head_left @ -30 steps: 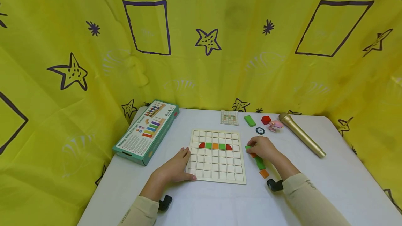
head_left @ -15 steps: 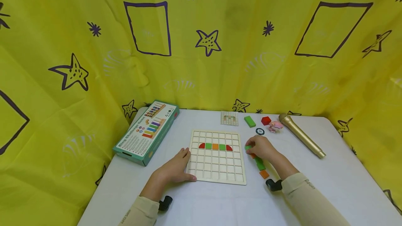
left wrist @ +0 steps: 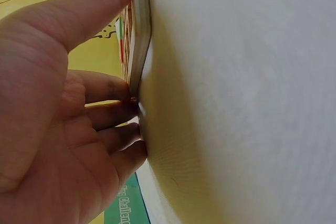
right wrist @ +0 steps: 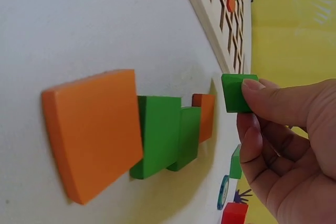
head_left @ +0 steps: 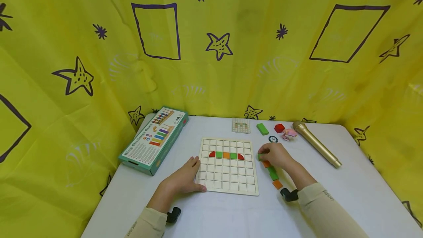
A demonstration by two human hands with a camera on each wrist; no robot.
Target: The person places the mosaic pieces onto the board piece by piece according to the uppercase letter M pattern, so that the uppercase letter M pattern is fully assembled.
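- Yellow curtain (head_left: 251, 72) at the back, dark stars printed across it, white table (head_left: 211, 216) in front, and the action is out on the right.
- Right hand (head_left: 275, 155) has it! Thumb and fingertips pinch a small green block (right wrist: 234, 94), just beyond the grid board's right edge.
- Everything turns on this line: the grid board (head_left: 228, 179) lies to the left of that hand, and the block sits roughly level with the board's coloured row (head_left: 226, 155). Whether its lower edge touches the table, I can't tell.
- No contest over which hand is nearer: the left hand (head_left: 185, 175) is across at the opposite side, fingers extended and apart, grasping nothing, touching the board's left edge, thumb by the near corner.
- Now the look of it: plain bright green, flat faces, crisp edges, the visible face close to square, so no clear long axis to call.
- Trailing back towards the person, a staggered line: orange block (head_left: 266, 163), green pair (head_left: 273, 173), another orange tile (head_left: 277, 184) nearest.
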